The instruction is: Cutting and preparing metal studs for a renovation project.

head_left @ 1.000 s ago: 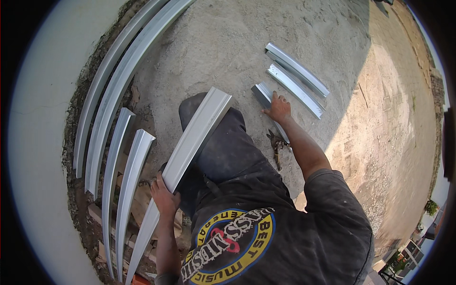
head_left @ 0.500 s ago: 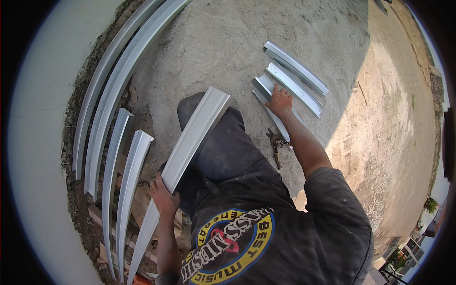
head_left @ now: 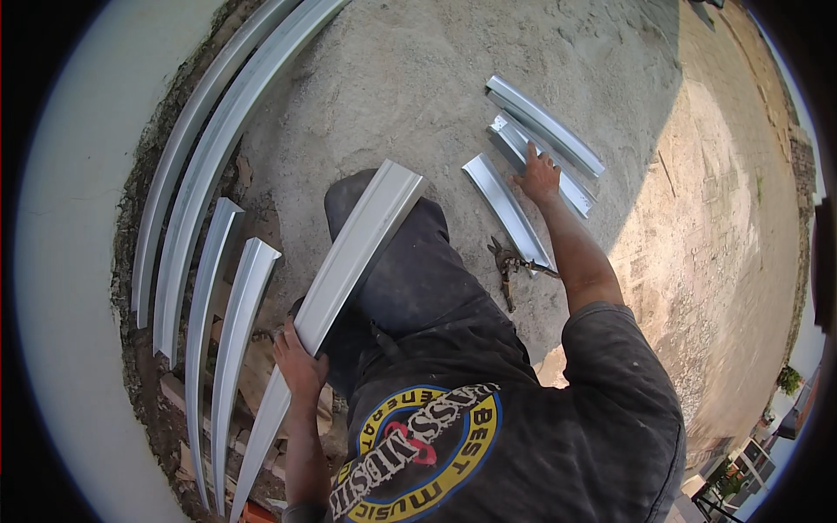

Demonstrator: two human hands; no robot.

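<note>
A long silvery metal channel slants across my raised leg, its far end past the knee. My left hand is wrapped round its edge near the thigh. Out to the right, my right hand grips a short metal channel, which lies against or over another; its fingers partly cover both, so the exact overlap is hidden. One short channel lies just beyond, and a separate one lies nearer. Beside that nearer piece rest worn tin snips, jaws and handles spread on the ground.
More long metal channels lie along the pale wall at the left, over rubble and broken bits. Sandy ground stretches ahead, with sunlit paving to the right. An orange object shows at the bottom edge.
My right hand has shifted a short channel up and to the right, off the nearer one, to the middle piece. The nearer channel and snips now show more fully. My left hand stays put.
</note>
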